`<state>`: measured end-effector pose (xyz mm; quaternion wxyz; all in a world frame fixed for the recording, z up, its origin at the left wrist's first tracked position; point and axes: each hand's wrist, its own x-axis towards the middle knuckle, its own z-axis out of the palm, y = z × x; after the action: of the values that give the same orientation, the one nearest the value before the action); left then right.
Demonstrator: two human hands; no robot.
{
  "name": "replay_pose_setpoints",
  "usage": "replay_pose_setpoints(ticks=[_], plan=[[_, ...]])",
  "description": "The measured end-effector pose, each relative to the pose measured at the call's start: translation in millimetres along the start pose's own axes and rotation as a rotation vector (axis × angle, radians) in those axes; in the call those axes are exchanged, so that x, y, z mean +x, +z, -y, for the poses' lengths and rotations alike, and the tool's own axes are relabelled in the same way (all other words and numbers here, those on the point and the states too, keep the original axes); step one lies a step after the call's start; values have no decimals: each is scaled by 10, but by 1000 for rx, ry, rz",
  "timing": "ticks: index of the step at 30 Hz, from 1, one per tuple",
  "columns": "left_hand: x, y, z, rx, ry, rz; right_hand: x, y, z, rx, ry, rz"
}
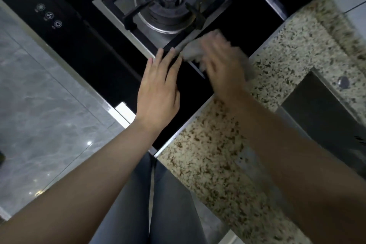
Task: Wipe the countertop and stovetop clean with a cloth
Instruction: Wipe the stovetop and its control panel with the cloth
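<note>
The black glass stovetop point(237, 25) runs across the upper middle, with a round gas burner point(168, 2) in a steel-framed recess. My right hand point(223, 65) is blurred with motion and grips a grey cloth point(191, 50) pressed on the stovetop just below the burner frame. My left hand point(158, 91) lies flat beside it, fingers apart, fingertips at the frame's corner, holding nothing. The speckled granite countertop point(213, 164) lies to the right of the stovetop.
A black range hood panel with touch buttons point(49, 16) hangs at the upper left. Grey marble-look wall tiles point(43, 115) fill the left. A dark sink point(324, 109) is set in the countertop at right. My legs in jeans point(150, 204) show below.
</note>
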<state>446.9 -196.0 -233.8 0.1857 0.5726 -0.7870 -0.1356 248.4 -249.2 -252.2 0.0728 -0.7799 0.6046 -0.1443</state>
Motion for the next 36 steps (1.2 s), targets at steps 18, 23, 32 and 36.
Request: replay_pose_setpoints(ticks=[18,23,32,36], plan=[[771,237,-109,139,239,193,894,-176,-1202,175,17,-60],[805,255,-101,121,224,207,1400,-182,-1447,221,-199,-22],[815,263,-101,104,208,236,2034,-140,-1383,263,-381,107],[816,278,-85,100,205,239,2385,-88,-1256,258,-411,179]])
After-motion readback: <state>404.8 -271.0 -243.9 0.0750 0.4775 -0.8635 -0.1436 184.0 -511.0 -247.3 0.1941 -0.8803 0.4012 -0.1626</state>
